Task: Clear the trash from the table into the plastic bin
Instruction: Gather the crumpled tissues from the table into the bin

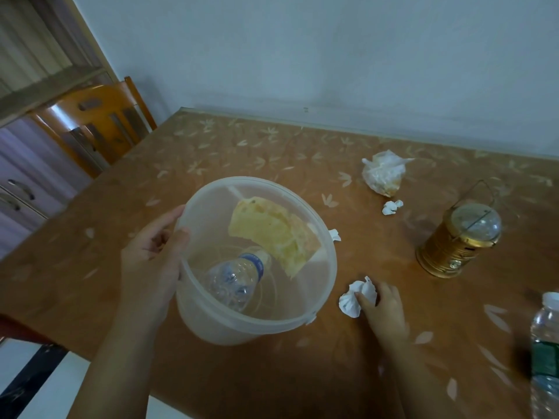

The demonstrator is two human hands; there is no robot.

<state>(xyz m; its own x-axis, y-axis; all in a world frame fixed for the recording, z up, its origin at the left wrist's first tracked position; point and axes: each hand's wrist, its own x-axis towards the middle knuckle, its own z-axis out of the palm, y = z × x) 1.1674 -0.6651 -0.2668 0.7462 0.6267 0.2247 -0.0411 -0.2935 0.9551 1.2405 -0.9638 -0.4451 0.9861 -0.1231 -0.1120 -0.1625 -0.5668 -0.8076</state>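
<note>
My left hand (152,258) grips the left rim of a translucent plastic bin (325,285), held tilted over the table. Inside it lie an empty clear bottle (234,278) and a yellowish crumpled wrapper (272,234). To the bin's right, my right hand (382,306) pinches a crumpled white tissue (354,297) that rests on the table. Farther back lie a small white paper ball (391,206) and a crumpled clear plastic bag (384,172). A scrap of white paper (335,234) peeks out behind the bin's right rim.
The table (211,152) has a brown leaf-patterned cover and stands against a pale wall. A gold lantern (456,241) stands at the right. A water bottle with a green label (544,355) stands at the right edge. A wooden chair (93,122) is at the far left.
</note>
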